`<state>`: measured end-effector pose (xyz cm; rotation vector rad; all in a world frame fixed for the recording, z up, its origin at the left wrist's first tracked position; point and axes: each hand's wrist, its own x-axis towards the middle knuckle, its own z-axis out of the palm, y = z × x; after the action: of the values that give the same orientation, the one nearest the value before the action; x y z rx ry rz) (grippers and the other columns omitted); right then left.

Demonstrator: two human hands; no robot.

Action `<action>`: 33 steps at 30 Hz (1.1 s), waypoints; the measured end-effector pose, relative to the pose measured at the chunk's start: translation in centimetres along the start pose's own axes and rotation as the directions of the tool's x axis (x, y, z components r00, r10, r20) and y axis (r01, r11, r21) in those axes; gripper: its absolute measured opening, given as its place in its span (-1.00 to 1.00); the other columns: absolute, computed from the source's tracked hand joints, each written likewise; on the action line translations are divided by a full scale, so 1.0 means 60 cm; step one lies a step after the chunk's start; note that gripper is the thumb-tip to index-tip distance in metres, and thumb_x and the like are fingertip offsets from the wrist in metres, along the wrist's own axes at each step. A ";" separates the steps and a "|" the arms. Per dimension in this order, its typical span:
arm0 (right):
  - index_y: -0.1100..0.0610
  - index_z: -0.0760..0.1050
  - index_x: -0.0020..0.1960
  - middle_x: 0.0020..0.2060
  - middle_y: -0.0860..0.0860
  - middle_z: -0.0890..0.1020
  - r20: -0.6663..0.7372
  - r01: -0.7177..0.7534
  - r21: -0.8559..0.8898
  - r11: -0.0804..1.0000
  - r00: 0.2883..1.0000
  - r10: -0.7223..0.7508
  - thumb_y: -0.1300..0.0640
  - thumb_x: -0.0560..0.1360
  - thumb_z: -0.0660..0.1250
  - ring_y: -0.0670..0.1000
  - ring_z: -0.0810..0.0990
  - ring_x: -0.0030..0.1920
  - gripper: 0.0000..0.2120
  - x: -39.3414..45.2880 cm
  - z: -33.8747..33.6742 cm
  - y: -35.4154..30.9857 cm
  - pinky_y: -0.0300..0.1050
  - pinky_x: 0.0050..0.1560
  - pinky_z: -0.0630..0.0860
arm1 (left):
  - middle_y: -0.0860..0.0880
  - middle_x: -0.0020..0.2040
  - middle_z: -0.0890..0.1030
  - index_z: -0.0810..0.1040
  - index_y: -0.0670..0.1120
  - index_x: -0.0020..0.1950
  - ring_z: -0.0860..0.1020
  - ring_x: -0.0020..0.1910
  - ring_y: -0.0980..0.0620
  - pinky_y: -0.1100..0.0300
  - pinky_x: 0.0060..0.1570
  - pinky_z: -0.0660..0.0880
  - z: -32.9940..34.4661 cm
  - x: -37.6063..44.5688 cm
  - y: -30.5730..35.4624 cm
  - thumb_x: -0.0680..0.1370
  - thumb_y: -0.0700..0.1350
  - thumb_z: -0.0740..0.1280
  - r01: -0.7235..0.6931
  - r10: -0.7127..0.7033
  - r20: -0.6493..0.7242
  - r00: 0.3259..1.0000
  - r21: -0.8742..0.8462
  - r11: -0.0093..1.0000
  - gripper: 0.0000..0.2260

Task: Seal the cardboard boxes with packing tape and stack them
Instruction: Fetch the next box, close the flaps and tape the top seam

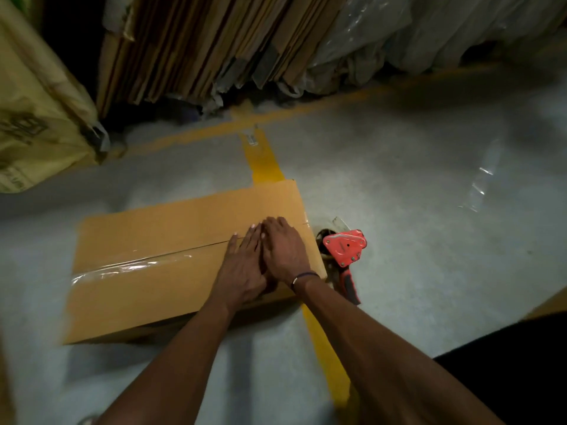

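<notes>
Hands [264, 259] flat on unlabelled box [147, 265]

place: warehouse | signs: yellow floor lines [264, 161], flattened cartons [196, 47] stacked on edge, plastic-wrapped goods [414, 32]

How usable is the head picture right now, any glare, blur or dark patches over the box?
Head view: dim overall, corners falling to black; glare streaks on the tape across the box; the box's left edge smears with motion blur; left hand and right hand read fairly sharp, flat on the seam; tape dispenser clear; wide-angle bending at edges.
</notes>
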<state>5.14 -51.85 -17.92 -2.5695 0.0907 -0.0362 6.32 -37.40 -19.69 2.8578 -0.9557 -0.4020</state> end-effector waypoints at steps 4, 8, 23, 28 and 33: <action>0.13 0.04 0.67 0.66 0.04 0.06 0.110 0.057 -0.170 0.984 0.993 -0.039 -0.08 0.71 -0.03 0.09 -0.05 0.66 -0.41 -0.023 0.034 0.016 0.07 0.60 0.02 | 0.08 0.68 -0.27 -0.24 0.00 0.70 -0.23 0.67 0.09 -0.14 0.63 -0.21 -0.010 -0.038 -0.068 0.65 0.40 -0.16 0.005 -0.004 -0.023 1.000 0.038 0.999 -0.25; 0.13 -0.05 0.68 0.67 0.05 -0.02 0.138 0.067 -0.285 0.956 0.990 -0.028 -0.16 0.67 -0.08 0.11 -0.10 0.66 -0.34 -0.026 0.037 0.020 0.11 0.61 0.05 | 0.11 0.68 -0.27 -0.28 0.04 0.69 -0.22 0.66 0.11 -0.16 0.63 -0.16 -0.010 -0.113 -0.152 0.63 0.46 -0.19 0.107 -0.106 -0.034 0.994 0.029 0.994 -0.22; 0.17 -0.12 0.68 0.66 0.09 -0.02 0.432 0.358 -0.169 0.918 0.864 -0.258 -0.08 0.69 0.00 0.11 -0.05 0.66 -0.34 -0.017 0.117 -0.194 0.11 0.62 -0.02 | -0.03 0.70 -0.14 -0.23 -0.05 0.68 -0.11 0.69 0.02 -0.15 0.63 -0.23 -0.028 -0.185 -0.192 0.60 0.27 -0.25 0.141 -0.143 0.018 0.990 0.086 0.986 -0.28; 0.13 -0.16 0.68 0.67 0.04 -0.08 0.420 0.324 -0.249 0.913 0.885 -0.200 -0.24 0.68 -0.06 0.06 -0.12 0.66 -0.28 -0.026 0.136 -0.192 0.12 0.63 -0.03 | 0.05 0.70 -0.15 -0.21 -0.01 0.70 -0.07 0.67 0.10 -0.19 0.62 -0.22 -0.038 -0.241 -0.277 0.62 0.40 -0.26 0.146 -0.151 0.027 0.988 0.143 0.979 -0.24; 0.10 -0.22 0.67 0.66 0.01 -0.14 0.439 0.344 -0.284 0.895 0.876 -0.198 -0.29 0.68 -0.11 0.03 -0.15 0.65 -0.26 -0.026 0.132 -0.187 0.10 0.63 -0.03 | 0.02 0.70 0.07 -0.02 -0.05 0.72 0.11 0.66 0.03 -0.21 0.60 -0.10 -0.040 -0.341 -0.365 0.60 0.43 -0.18 0.306 -0.303 -0.043 0.952 0.114 0.945 -0.18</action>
<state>4.60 -38.04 -18.50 -2.8688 -0.4707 0.4391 3.89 -7.60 -16.86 3.1205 -0.5485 -0.3423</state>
